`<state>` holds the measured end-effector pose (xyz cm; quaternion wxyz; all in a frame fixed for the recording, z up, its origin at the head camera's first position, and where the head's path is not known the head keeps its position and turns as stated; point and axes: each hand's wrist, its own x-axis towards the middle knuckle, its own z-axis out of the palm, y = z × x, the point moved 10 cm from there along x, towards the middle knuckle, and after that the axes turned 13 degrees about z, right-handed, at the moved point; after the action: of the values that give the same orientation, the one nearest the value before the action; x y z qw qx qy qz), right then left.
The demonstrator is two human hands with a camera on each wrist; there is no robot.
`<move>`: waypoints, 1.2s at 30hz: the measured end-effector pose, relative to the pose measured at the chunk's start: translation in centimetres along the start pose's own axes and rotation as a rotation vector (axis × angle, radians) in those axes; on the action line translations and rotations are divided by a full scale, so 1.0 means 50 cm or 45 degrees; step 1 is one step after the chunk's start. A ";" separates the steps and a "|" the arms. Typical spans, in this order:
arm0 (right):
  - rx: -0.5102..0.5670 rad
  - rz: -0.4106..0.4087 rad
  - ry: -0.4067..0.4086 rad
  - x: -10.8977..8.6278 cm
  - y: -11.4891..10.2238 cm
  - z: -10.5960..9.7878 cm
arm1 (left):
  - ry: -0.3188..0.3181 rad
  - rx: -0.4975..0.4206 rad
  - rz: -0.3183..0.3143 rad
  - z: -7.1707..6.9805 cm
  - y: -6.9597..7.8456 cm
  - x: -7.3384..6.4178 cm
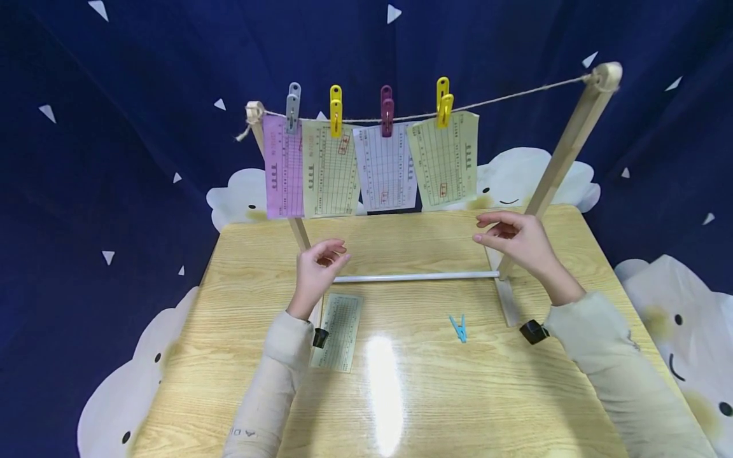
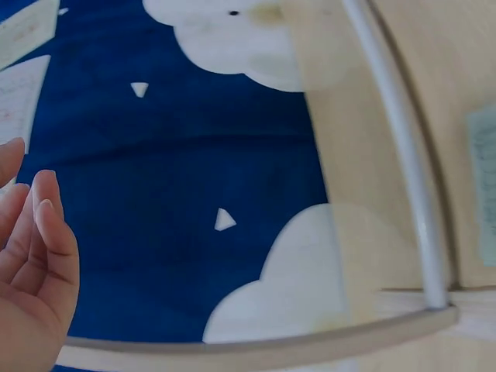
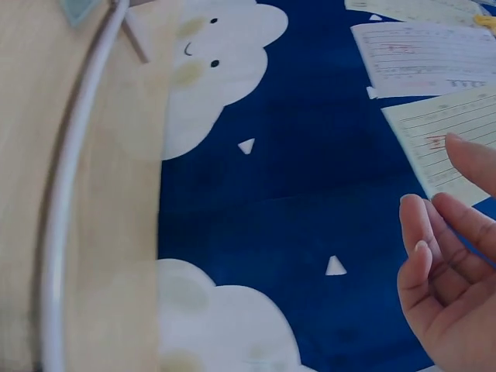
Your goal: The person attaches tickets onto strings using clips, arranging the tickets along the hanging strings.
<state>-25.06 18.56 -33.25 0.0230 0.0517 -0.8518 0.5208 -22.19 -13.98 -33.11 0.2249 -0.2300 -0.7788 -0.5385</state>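
Observation:
My left hand (image 1: 322, 270) hovers beside the left post, its fingers loosely curled and nothing in them. In front of the right post, my right hand (image 1: 515, 238) is raised with thumb and fingers apart, also holding nothing. Paper slips hang from a string (image 1: 515, 95) by clothespins: a pink slip (image 1: 283, 172) under a grey clothespin (image 1: 293, 108), a yellowish slip (image 1: 331, 172) under a yellow clothespin (image 1: 336, 111), a white slip (image 1: 385, 168) under a maroon clothespin (image 1: 387, 111), and a tilted yellowish slip (image 1: 449, 159) under another yellow clothespin (image 1: 444, 103).
On the wooden table (image 1: 412, 381) lie a greenish slip (image 1: 342, 327), partly behind the left wrist, and a blue clothespin (image 1: 460, 329). A white rod (image 1: 418, 277) spans the stand's base. The right wooden post (image 1: 564, 152) leans outward; a dark blue curtain (image 1: 143, 95) hangs behind.

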 end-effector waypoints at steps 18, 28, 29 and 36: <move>0.087 0.158 -0.266 -0.030 0.159 0.091 | -0.155 0.011 -0.284 0.002 -0.140 -0.090; 0.198 0.174 -0.588 -0.060 0.251 0.160 | -0.275 -0.033 -0.481 0.007 -0.254 -0.155; 0.184 0.170 -0.602 -0.062 0.259 0.164 | -0.296 -0.022 -0.489 0.009 -0.271 -0.163; 0.020 0.116 -0.758 -0.076 0.319 0.202 | -0.416 0.057 -0.572 0.020 -0.363 -0.207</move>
<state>-22.93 17.04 -52.33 -0.2515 0.1640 -0.8185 0.4898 -24.99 -19.94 -52.98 -0.0235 -0.1304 -0.8479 -0.5133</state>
